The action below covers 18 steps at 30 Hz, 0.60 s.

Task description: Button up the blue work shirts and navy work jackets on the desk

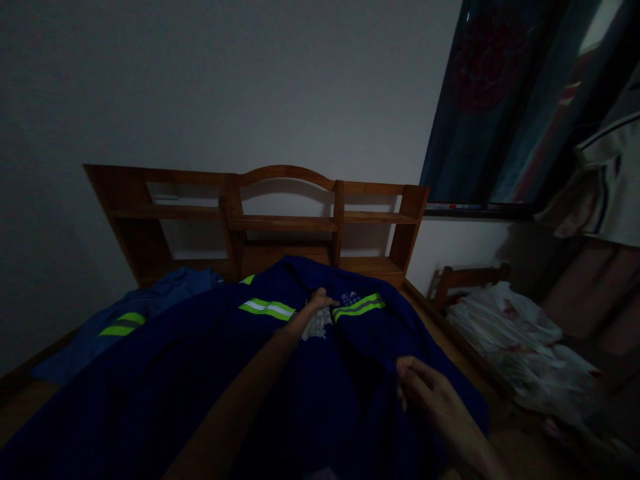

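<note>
A dark blue work jacket (pixel 310 380) with yellow-green and silver reflective strips lies spread before me, its collar toward the headboard. My left hand (pixel 319 301) reaches over its upper front, fingers closed at the edge of the opening beside the right-hand chest strip; the fingertips are hard to make out. Below that hand shows a pale, patterned patch (pixel 317 324) inside the opening. Lower on the right, my right hand (pixel 425 387) pinches the jacket's front between thumb and fingers, pulling up a fold.
A wooden headboard with shelves (pixel 285 223) stands against the wall behind the jacket. Another blue garment (pixel 170 300) with a reflective strip lies at left. At right are plastic bags (pixel 505 313), hanging clothes (pixel 617 180) and a dark window (pixel 480 113). The room is dim.
</note>
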{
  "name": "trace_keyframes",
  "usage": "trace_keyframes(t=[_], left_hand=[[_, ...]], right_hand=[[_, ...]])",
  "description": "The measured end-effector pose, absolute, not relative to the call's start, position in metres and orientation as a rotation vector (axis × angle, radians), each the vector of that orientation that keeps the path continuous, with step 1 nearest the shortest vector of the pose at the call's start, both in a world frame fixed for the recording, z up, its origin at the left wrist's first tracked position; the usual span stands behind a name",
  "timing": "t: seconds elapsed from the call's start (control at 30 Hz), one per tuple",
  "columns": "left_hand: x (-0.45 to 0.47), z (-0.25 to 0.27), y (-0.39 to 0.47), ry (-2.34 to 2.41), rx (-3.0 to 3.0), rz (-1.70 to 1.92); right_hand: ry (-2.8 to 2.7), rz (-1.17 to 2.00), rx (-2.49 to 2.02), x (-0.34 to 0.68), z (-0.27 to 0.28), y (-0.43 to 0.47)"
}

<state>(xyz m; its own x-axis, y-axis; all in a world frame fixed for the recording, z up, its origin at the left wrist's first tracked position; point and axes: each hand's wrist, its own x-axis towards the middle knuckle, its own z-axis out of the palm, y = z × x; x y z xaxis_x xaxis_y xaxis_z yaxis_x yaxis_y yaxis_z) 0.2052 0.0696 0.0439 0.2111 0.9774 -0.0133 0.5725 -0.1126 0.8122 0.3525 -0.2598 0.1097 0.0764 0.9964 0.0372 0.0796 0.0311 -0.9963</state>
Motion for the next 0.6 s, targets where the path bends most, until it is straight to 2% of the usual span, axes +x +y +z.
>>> trace_keyframes(t=[0.13, 0.43, 0.6], left_hand=[[0.210, 0.066, 0.072, 1.425, 1.770, 0.755], [0.229, 0.171, 0.087, 0.987, 1.716, 0.962], [0.214, 0.176, 0.092, 0.889, 1.626, 1.121]], right_hand=[[-1.169, 1.252, -1.151, 0.365, 0.122, -0.269], [-1.163, 1.509, -0.933, 0.314, 0.146, -0.278], [-1.128, 1.565, -0.781, 0.269, 0.141, -0.253]])
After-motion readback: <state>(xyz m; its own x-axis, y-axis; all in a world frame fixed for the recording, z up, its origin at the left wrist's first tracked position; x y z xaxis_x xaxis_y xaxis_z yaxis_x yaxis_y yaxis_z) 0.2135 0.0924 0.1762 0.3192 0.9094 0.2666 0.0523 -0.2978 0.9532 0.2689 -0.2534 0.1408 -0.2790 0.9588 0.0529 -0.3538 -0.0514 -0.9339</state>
